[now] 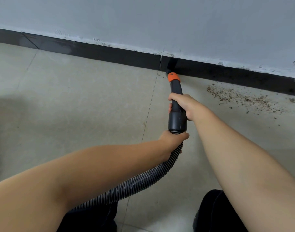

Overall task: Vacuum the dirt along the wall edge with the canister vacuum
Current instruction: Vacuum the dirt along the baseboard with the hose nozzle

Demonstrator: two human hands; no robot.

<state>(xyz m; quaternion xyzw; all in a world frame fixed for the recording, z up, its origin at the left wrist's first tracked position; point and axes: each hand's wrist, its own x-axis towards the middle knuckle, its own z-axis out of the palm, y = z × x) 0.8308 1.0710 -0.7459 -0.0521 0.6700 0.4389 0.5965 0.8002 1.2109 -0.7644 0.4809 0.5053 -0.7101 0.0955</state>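
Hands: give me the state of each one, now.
Left hand: closed around the ribbed hose just behind the handle.
Right hand: closed around the vacuum handle, nozzle tip at the baseboard.

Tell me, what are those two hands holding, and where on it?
Both hold the vacuum's hose assembly. The right hand grips the dark handle tube below the orange collar; the left hand grips the ribbed hose just behind the cuff.

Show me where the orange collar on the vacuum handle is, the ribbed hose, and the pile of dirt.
orange collar (173, 77): head view, middle of the orange band.
ribbed hose (140, 182): head view, mid-length of the black ribbing.
dirt (244, 97): head view, dense part of the scatter.
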